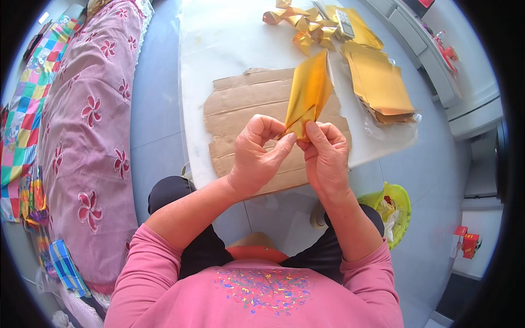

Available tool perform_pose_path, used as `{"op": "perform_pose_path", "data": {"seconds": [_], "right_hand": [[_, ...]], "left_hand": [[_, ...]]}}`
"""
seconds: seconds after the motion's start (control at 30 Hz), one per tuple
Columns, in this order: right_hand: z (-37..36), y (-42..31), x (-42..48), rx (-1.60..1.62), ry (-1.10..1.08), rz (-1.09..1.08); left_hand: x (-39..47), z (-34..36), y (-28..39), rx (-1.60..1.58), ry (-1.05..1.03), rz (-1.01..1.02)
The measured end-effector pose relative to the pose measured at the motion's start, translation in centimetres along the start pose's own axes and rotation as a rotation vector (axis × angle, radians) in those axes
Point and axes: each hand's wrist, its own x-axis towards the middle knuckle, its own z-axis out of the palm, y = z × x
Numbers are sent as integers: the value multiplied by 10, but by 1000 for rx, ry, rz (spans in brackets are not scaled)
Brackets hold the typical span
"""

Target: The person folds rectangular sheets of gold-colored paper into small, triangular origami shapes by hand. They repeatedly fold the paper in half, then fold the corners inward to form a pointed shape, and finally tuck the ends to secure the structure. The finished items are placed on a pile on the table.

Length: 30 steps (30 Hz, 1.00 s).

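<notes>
A sheet of gold foil paper (308, 88), partly folded, stands up between my two hands above the cardboard sheet (250, 106). My left hand (260, 149) pinches its lower left corner between thumb and fingers. On the lower right, my right hand (326, 149) grips the folded end, thumb in front. Diagonal creases cross the paper near my thumbs, while its upper part is a long flattened shape, open at the right edge. Beyond it lie several folded gold paper pieces (303, 41) in a loose heap. A stack of flat gold paper sheets (379, 84) rests to the right.
A white remote control (345, 23) lies on more gold sheets (363, 30) at the white table's (221, 37) far end. Clear plastic wrap (381, 130) sits under the stack. A yellow-green basket (398, 213) stands right of my knee. A pink flowered cover (88, 135) runs along the left.
</notes>
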Motion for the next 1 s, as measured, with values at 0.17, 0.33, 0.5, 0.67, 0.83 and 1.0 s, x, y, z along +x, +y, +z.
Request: {"op": "perform_pose_path", "data": {"seconds": [0.17, 0.33, 0.5, 0.67, 0.83, 1.0], "right_hand": [[2, 7, 0, -4, 31, 1], [2, 11, 1, -7, 58, 1], [5, 13, 2, -24, 83, -10], [-1, 16, 2, -107, 69, -21], [3, 22, 0, -210, 112, -30], [4, 21, -2, -285, 138, 13]], "left_hand": [[-1, 3, 7, 52, 31, 35], [-1, 2, 10, 61, 32, -11], [0, 1, 7, 95, 36, -10], [1, -1, 6, 41, 30, -38], [6, -3, 12, -123, -4, -259], [8, -4, 12, -61, 17, -307]]}}
